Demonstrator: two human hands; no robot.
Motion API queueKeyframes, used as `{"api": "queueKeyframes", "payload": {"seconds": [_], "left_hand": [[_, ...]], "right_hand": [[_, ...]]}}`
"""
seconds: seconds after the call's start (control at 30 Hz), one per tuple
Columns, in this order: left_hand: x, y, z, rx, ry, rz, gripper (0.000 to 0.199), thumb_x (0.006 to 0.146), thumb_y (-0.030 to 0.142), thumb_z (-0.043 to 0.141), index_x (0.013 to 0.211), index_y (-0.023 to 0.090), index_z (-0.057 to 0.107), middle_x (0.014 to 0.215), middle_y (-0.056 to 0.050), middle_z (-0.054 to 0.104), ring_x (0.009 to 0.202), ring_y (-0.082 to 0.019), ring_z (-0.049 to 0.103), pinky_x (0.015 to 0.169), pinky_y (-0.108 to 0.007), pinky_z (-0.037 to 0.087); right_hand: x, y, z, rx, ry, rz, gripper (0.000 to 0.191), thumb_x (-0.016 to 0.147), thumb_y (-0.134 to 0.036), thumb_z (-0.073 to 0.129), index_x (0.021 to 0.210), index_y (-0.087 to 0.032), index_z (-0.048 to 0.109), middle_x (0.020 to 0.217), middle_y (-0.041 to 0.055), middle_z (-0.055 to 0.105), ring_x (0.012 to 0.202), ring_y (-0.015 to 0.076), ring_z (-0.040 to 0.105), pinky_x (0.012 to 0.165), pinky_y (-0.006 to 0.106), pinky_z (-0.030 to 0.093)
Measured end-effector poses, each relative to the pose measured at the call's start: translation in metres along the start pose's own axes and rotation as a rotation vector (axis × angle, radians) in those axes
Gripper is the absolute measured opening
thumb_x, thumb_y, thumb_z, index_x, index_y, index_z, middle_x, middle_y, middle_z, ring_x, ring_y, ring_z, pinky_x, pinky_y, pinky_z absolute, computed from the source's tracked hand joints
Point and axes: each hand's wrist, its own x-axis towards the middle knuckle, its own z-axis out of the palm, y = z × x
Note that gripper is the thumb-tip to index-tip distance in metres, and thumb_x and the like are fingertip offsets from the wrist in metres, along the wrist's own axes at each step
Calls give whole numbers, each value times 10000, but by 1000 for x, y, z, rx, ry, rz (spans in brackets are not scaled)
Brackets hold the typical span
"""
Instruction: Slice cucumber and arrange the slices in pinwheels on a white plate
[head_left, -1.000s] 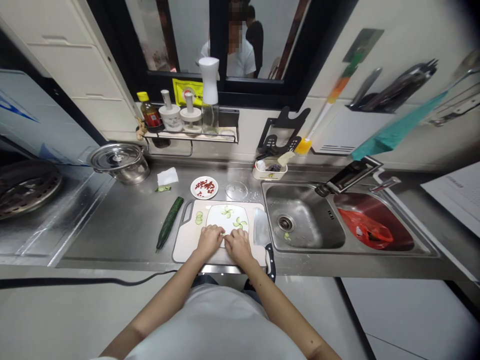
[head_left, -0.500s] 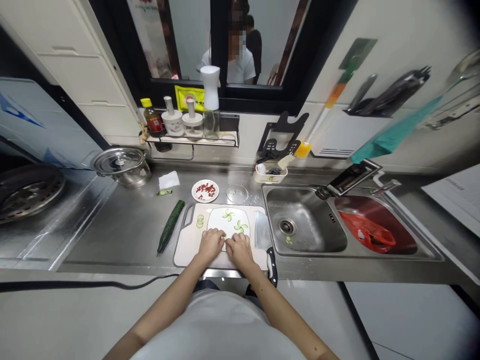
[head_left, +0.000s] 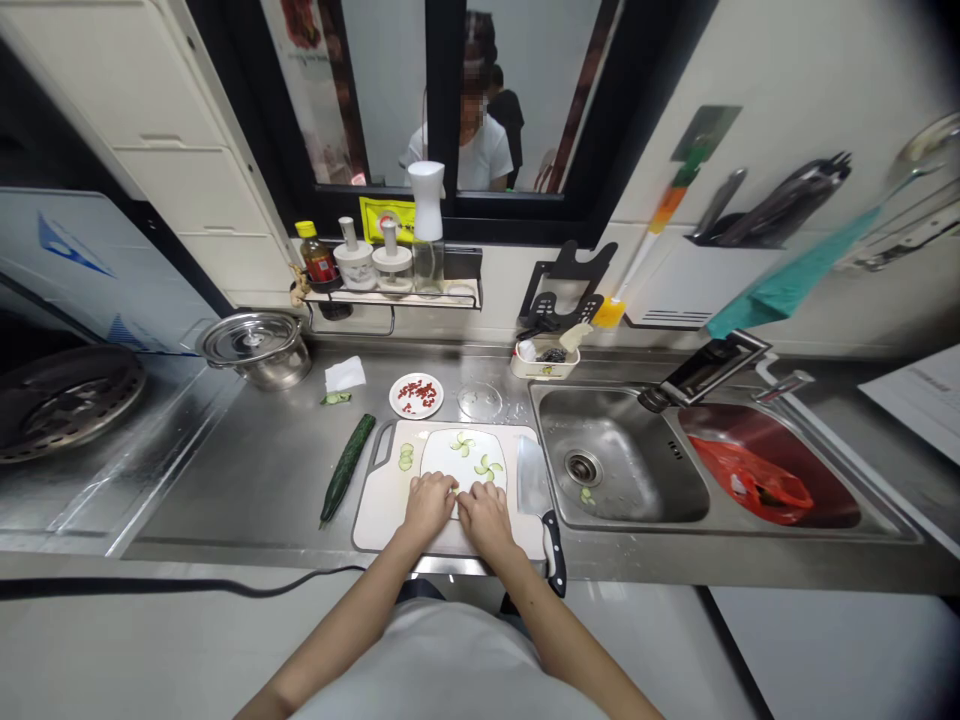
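worktop: long stainless steel worktop (head_left: 247,480); we see it run from the stove side on the left to the double steel sink (head_left: 622,470) on the right, red plastic bag (head_left: 757,480) in the far basin.
board: pale rectangular plastic cutting board (head_left: 379,515) at the near edge of the worktop; both hands are over it.
plate: white rounded-square plate (head_left: 465,458) lies on the board, thin green cucumber slices (head_left: 487,466) fanned on it in two small pinwheels.
cleaver: broad steel cleaver with black handle (head_left: 534,480) lies flat on the board's right edge, untouched.
cucumber: whole dark green cucumber (head_left: 347,467) on the worktop just left of the board.
dish: small white round dish of red bits (head_left: 416,395) beyond the board.
left hand: left hand (head_left: 428,503) at the plate's near edge, fingers curled down; grip looks pinched on a slice, but we cannot tell, it is too small.
right hand: right hand (head_left: 486,515) touching the left, fingertips meeting at the plate's near rim; grip likewise unclear.
change: against the earlier frames the hands have hardly moved relative to the plate; only the view shifted. We judge they keep arranging a third pinwheel.
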Motion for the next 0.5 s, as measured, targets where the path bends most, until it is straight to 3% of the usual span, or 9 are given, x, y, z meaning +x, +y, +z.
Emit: {"api": "queueKeyframes", "payload": {"seconds": [0.1, 0.2, 0.37, 0.5], "left_hand": [[1, -2, 1, -73, 6, -10, 214, 876, 213, 511, 1008, 215, 679, 998, -65, 680, 1012, -216, 576, 920, -351, 351], [2, -8, 0, -168, 103, -45, 237, 902, 239, 467, 1019, 217, 672, 984, -53, 687, 971, -189, 593, 907, -322, 375], [6, -27, -11, -106, 350, -282, 302, 904, 313, 459, 1148, 217, 609, 1141, -95, 646, 1079, -248, 554, 936, -374, 369], [13, -43, -19, -25, 375, -454, 350, 881, 357, 489, 1189, 212, 573, 1152, -129, 630, 1109, -313, 534, 936, -448, 358]], "right_hand": [[1, -1, -1, -6, -10, 9, 265, 957, -240, 430, 1005, -236, 690, 983, 81, 617, 947, 226, 468, 807, 346, 263], [2, -3, -2, -31, -18, 2, 267, 943, -216, 434, 1007, -230, 692, 996, 92, 621, 959, 235, 474, 811, 353, 267], [2, -3, -1, -45, -28, -13, 286, 921, -190, 450, 1079, -237, 684, 1001, 109, 624, 975, 248, 481, 828, 362, 272], [3, -2, -1, -40, -31, -15, 307, 912, -179, 458, 1120, -248, 673, 999, 107, 627, 977, 247, 488, 830, 358, 275]]}}
